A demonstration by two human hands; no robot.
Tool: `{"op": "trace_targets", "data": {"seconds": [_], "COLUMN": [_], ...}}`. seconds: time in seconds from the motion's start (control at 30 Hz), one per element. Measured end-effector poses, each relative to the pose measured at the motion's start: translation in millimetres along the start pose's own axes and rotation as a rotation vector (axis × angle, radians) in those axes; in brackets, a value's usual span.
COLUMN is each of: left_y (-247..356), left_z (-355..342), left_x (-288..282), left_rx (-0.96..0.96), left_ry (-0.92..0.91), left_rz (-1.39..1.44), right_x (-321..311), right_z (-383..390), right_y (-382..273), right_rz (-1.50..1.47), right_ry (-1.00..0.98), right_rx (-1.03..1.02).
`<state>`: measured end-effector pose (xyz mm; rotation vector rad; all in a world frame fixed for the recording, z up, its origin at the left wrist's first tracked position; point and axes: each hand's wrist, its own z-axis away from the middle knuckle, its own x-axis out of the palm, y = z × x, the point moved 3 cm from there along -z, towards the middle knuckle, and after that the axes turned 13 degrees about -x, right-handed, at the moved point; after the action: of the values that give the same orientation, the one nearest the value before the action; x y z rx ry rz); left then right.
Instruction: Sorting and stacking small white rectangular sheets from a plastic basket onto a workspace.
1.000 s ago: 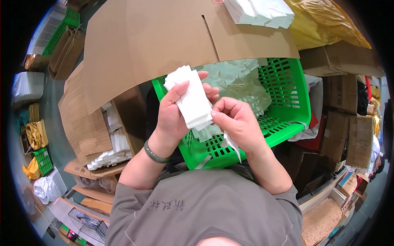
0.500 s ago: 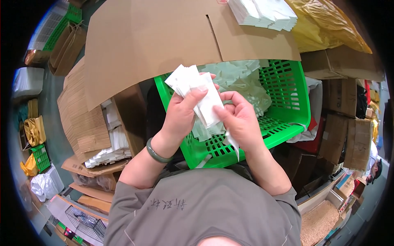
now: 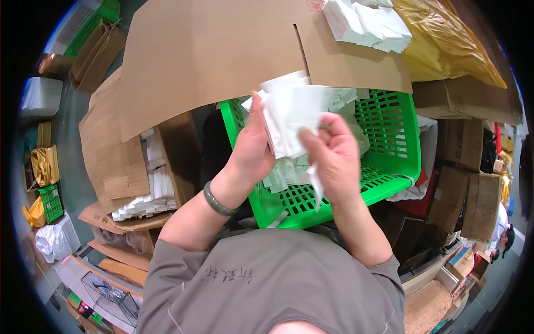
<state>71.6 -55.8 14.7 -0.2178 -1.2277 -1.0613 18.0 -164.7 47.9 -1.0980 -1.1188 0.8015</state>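
grey shirt [image 3: 267,261] nearest, at bottom of view. left hand [image 3: 250,142], green bangle [image 3: 217,203] on that wrist: grip closed round the left side of a fanned bunch of white packets [image 3: 295,111], thumb up along the edge. right hand [image 3: 334,153]: grip pinching the bunch's right side, thumb in front, fingers partly blurred; a white strip [image 3: 316,186] hangs below its curled fingers. bunch is held up in front of the body, above the near part of a green slotted basket [image 3: 413,156]. basket holds loose pale papers [image 3: 286,172], heaped, partly hidden by hands.

beyond the basket, a wide brown cardboard sheet [image 3: 211,61] overhangs its far edge; flat, one slit cut in it. white stack [image 3: 367,25] lies on the sheet's far right, crumpled yellow plastic [image 3: 445,44] just beside it. left of the person: ribbed cardboard [image 3: 111,139] over more white bundles [image 3: 158,186], and a black wire basket [image 3: 108,295] lower down. right: brown cartons [image 3: 459,139] piled up, tan granules [image 3: 428,309] in a box lower down. further left, grey-green floor [image 3: 72,150], with white bag [image 3: 53,243], small green crate [image 3: 51,201] and brown paper bag [image 3: 97,55]. room is crowded, far edges bent.
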Motion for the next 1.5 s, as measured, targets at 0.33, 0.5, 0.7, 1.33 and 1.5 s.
{"op": "trace_targets", "data": {"seconds": [0.33,0.5,0.7,1.33,1.5], "left_y": [-4,-8,-14,-9,-7], "left_z": [0,3,18,9,10], "left_x": [-15,-19,6,-13,-10], "left_rx": [-0.107,-0.072,0.154,-0.068,-0.088], "left_ry": [0.151,0.116,-0.021,0.109,0.056], "left_rz": [-0.141,-0.408,-0.778,-0.356,-0.353], "right_x": [-8,-52,-50,-45,-46], "right_z": [4,-7,-10,-4,-5], "right_y": [22,28,29,4,5], "right_rz": [-0.029,-0.765,-0.789,-0.269,-0.016], "right_ry": [-0.012,0.143,0.296,0.079,-0.004], "right_rx": [0.055,0.295,0.294,0.068,0.067]}}
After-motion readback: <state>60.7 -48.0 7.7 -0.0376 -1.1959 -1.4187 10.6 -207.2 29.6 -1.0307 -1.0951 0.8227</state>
